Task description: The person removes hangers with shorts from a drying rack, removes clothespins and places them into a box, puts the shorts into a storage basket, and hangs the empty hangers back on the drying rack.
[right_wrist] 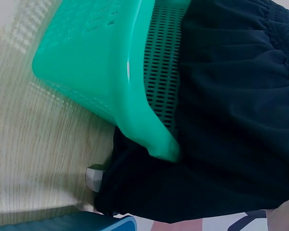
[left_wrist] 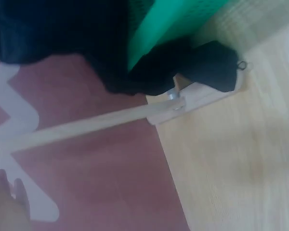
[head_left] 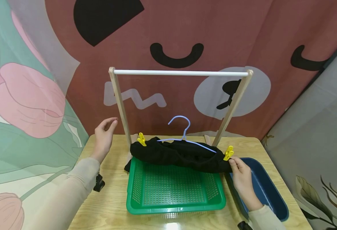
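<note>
Black pants [head_left: 182, 156] with a gathered elastic waist hang from a light-blue hanger [head_left: 184, 127], draped over the back of a green basket [head_left: 177, 209]. A yellow clip [head_left: 141, 139] sits at the waist's left end and another yellow clip [head_left: 228, 153] at its right end. My right hand [head_left: 242, 175] pinches the fabric just below the right clip. Beside the rack's left post, my left hand [head_left: 103, 137] is raised with fingers loosely bent and nothing in them. In the right wrist view, one pant leg [right_wrist: 149, 187] falls outside the basket.
A wooden rack [head_left: 119, 105] with a white crossbar [head_left: 179, 73] stands behind the basket, its bar above the hanger's hook. To the right, a dark blue tray [head_left: 271, 195] lies on the wooden table [head_left: 105, 207]. A printed curtain [head_left: 185, 32] closes off the back.
</note>
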Motion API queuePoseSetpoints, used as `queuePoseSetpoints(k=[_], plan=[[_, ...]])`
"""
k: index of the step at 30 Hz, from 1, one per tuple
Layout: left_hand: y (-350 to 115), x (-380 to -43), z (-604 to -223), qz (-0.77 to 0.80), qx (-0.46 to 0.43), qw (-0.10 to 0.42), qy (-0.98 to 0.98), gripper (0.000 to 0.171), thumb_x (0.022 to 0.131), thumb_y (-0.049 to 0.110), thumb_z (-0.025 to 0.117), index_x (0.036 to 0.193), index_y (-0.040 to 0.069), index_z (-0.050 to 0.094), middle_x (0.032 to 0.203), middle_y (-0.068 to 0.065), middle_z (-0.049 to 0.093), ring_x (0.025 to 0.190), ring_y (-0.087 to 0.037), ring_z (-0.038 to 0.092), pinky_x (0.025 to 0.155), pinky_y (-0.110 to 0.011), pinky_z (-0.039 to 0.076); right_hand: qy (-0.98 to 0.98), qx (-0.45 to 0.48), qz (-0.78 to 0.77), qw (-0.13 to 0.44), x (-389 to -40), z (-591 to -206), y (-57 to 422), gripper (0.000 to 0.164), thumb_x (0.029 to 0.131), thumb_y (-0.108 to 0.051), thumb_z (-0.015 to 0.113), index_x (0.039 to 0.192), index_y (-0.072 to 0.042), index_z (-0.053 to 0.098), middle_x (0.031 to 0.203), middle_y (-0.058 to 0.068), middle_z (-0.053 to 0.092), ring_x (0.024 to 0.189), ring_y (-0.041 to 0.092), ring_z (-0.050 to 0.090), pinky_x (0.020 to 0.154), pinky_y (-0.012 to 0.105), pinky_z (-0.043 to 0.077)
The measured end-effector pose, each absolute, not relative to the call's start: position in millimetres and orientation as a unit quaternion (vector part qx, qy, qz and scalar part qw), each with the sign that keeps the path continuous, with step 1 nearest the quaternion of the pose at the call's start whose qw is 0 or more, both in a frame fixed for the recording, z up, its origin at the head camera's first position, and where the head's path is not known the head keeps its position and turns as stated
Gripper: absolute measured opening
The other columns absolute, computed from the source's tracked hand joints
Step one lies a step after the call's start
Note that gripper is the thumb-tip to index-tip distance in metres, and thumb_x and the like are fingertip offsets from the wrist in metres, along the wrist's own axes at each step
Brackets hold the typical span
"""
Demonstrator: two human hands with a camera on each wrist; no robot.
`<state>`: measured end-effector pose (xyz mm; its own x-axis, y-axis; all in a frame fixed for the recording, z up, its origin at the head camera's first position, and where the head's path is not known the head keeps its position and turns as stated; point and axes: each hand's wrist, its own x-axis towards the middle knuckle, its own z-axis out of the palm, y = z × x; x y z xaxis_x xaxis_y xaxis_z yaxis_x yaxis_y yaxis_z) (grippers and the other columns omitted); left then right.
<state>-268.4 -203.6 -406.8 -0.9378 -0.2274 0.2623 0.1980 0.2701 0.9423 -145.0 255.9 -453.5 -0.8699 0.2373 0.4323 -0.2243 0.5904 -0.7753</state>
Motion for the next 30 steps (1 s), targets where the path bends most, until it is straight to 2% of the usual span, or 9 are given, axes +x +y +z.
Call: queuePoseSetpoints(k=[5, 9, 15, 22, 27, 30], plan=[[-198, -253, -415, -0.593, -0.008, 0.176, -0.786, 0.040, 0.101, 0.035, 0.059, 0.125, 0.004, 0.066, 0.122, -0.013, 0.065, 0.108, -0.006, 0.057, 0.095, -0.026, 0.042, -0.854, 0.002, 0.451, 0.258, -143, -454, 256, 0.017, 0.101, -0.002, 0.053, 0.093, 0.002, 0.067, 0.088, -0.001, 0.064, 0.076, 0.003, 0.050, 0.069, 0.016, 0.038], [-192, -244, -418, -0.587, -0.035, 0.159, -0.793, 0.039, 0.101, 0.033, 0.059, 0.123, 0.001, 0.066, 0.118, -0.015, 0.067, 0.105, -0.008, 0.057, 0.094, -0.028, 0.042, -0.855, 0.006, 0.448, 0.260, -142, -454, 256, 0.017, 0.101, -0.002, 0.053, 0.092, 0.002, 0.067, 0.086, 0.003, 0.063, 0.074, 0.006, 0.048, 0.067, 0.017, 0.037], [-186, -230, -426, -0.585, -0.052, 0.113, -0.801, 0.040, 0.102, 0.036, 0.057, 0.124, 0.003, 0.066, 0.124, -0.013, 0.066, 0.116, -0.016, 0.055, 0.099, -0.035, 0.041, -0.853, 0.010, 0.450, 0.264, -143, -455, 256, 0.017, 0.101, -0.002, 0.053, 0.091, 0.001, 0.067, 0.083, 0.000, 0.062, 0.072, 0.007, 0.047, 0.066, 0.018, 0.037], [-187, -218, -440, -0.573, -0.110, 0.040, -0.811, 0.040, 0.101, 0.034, 0.059, 0.133, 0.010, 0.063, 0.139, -0.009, 0.057, 0.127, -0.031, 0.050, 0.106, -0.052, 0.038, -0.856, 0.011, 0.446, 0.262, -143, -456, 256, 0.018, 0.102, -0.003, 0.053, 0.092, 0.001, 0.067, 0.084, -0.002, 0.062, 0.072, 0.006, 0.047, 0.066, 0.017, 0.037], [-184, -213, -444, -0.510, -0.121, -0.008, -0.852, 0.051, 0.097, 0.041, 0.063, 0.138, 0.011, 0.058, 0.146, -0.015, 0.049, 0.134, -0.038, 0.042, 0.109, -0.057, 0.033, -0.852, 0.016, 0.452, 0.262, -144, -458, 256, 0.017, 0.102, -0.003, 0.053, 0.092, 0.001, 0.066, 0.081, -0.001, 0.060, 0.070, 0.008, 0.046, 0.065, 0.019, 0.036], [-182, -209, -445, -0.468, -0.121, -0.020, -0.875, 0.058, 0.096, 0.048, 0.062, 0.139, 0.010, 0.058, 0.146, -0.016, 0.048, 0.135, -0.039, 0.042, 0.106, -0.058, 0.036, -0.851, 0.023, 0.453, 0.265, -143, -457, 256, 0.015, 0.101, -0.002, 0.054, 0.092, 0.000, 0.066, 0.079, 0.000, 0.058, 0.069, 0.008, 0.044, 0.063, 0.019, 0.035]])
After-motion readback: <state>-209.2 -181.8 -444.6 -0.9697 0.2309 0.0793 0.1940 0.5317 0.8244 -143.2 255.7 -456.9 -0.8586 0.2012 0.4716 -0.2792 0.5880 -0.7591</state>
